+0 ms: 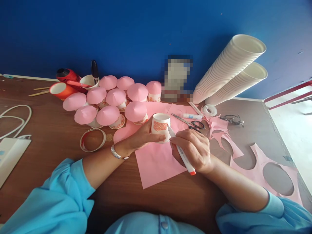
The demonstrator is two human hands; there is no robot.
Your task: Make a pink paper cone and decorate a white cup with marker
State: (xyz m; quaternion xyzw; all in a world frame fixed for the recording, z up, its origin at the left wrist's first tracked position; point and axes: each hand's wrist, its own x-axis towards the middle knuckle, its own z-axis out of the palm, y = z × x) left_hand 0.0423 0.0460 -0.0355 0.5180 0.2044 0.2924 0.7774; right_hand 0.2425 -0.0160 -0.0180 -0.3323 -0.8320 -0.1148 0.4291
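Note:
My left hand [141, 136] is wrapped round a white paper cup [158, 128], which stands bottom up with an orange crosshatched band drawn on its side. In my right hand [192, 148] is a white marker pen [182, 155] with an orange end, its tip at the right of the drawn band. Pink paper [156, 165] lies beneath both hands. Behind the left hand are several cups topped with pink paper cones [137, 92]. Scissors [188, 123] and a glue stick [191, 116] lie just beyond the right hand.
Two tall stacks of white paper cups [226, 68] lean by the blue wall. Cut pink paper scraps [251, 172] spread across the right side. A tape roll [210, 110] and eyeglasses [232, 120] lie there too. At left are a wide tape ring [92, 140] and a red cup [60, 90].

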